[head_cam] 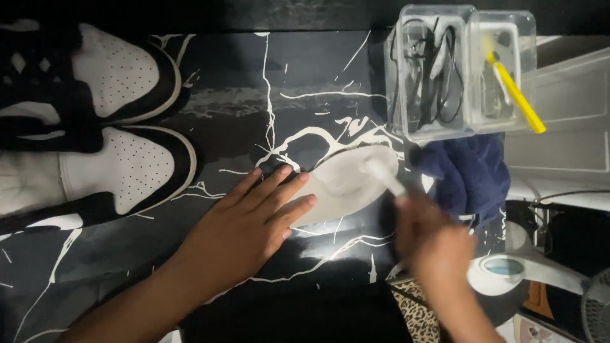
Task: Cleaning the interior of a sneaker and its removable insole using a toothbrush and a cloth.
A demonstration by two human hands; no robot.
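Light: dim, brightest on the table (305, 108) centre.
Edges: near and far edges fall into dark shadow.
Blur: right hand (438, 244) motion-smeared.
Focus: left hand (244, 232) sharp.

Under my left hand (244, 222) lies a pale grey-white insole (346, 184), plain and unpatterned. In my right hand (432, 244) the brush (384, 174) shows white, blurred. Beneath both, the tabletop (254, 101) is black with white marble veins. Beyond my left hand's thumb side sit two shoes (121, 127): white perforated toes edged in black. Just past my right hand is a dark navy cloth (470, 174). Farther off from it, two clear plastic boxes (445, 70); one holds black and white laces (426, 70), the other a yellow-handled tool (518, 95). Near my right wrist, a leopard-print fabric (416, 314) in tan and black.
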